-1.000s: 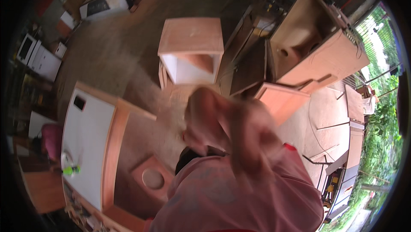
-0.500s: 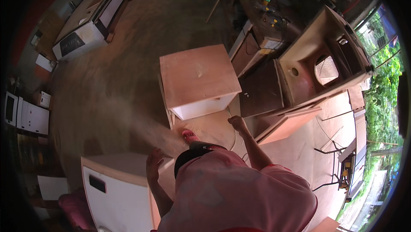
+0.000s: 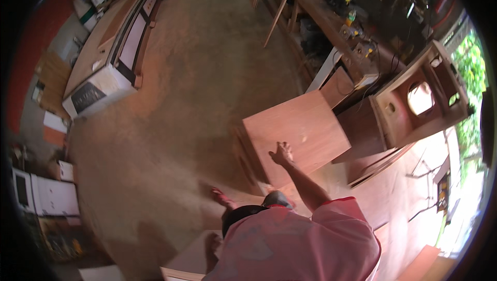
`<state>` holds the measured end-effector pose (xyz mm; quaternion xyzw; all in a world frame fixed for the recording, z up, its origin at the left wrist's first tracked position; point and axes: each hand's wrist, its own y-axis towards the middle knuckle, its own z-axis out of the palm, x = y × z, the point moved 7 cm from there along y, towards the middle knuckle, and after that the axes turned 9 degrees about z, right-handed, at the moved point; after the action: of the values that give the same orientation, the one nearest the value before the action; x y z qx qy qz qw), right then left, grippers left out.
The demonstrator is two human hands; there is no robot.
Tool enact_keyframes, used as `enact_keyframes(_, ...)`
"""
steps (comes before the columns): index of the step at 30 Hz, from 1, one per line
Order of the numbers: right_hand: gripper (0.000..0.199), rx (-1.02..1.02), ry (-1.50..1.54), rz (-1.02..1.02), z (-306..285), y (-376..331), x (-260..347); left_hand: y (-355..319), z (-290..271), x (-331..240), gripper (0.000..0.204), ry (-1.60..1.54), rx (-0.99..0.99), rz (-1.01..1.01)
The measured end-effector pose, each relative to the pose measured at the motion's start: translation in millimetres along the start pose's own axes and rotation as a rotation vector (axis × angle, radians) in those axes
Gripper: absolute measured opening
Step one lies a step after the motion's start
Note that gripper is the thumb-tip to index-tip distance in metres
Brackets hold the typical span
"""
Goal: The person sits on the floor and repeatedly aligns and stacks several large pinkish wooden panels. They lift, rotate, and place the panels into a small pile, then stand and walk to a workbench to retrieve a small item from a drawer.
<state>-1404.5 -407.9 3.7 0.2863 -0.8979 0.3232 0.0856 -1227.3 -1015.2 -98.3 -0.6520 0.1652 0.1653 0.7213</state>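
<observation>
My right hand (image 3: 282, 153) is over the top panel of a reddish-brown wooden box cabinet (image 3: 316, 131) in front of me. Its fingers are spread and it holds nothing; whether it rests on the panel or hovers just above it I cannot tell. My left hand (image 3: 214, 243) hangs low at my left side in shadow, near the pale top of a second cabinet (image 3: 186, 255). Its fingers are too dark and blurred to make out.
A large wooden case with round cutouts (image 3: 398, 107) stands to the right. Behind it, a cluttered workbench (image 3: 336, 32) runs along the right side. A long low cabinet (image 3: 116, 58) lies at the far left. A wooden stick (image 3: 282, 9) leans near the bench.
My right hand has moved from beside the wooden box to over its top, its fist now opened. The view has turned left; my left hand has dropped lower and closer to my body.
</observation>
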Motion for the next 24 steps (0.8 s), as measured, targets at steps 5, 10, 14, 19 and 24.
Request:
enact_keyframes(5, 0.098, 0.037, 0.041, 0.34, 46.7, -21.3, 27.7, -10.9, -106.0, -64.2, 0.032, 0.316, -0.137, -0.046)
enact_keyframes(10, 0.104, 0.065, 0.068, 0.48, 56.6, -19.3, 34.2, 27.1, -174.2, -191.4, 0.035, 0.308, -0.268, -0.075)
enact_keyframes(14, 0.112, 0.061, 0.145, 0.694, 59.5, 3.5, 37.9, 92.9, -165.7, -315.0, 0.039, 0.102, -0.302, 0.073)
enact_keyframes(19, 0.104, -0.03, 0.283, 0.976, 61.4, 21.9, 51.5, 198.0, -61.8, -487.6, 0.045, 0.374, -0.118, 0.238)
enact_keyframes(24, 0.091, -0.161, 0.478, 1.395, 37.9, 50.6, 70.8, 273.9, 28.2, -613.3, 0.046, 0.38, -0.01, 0.255)
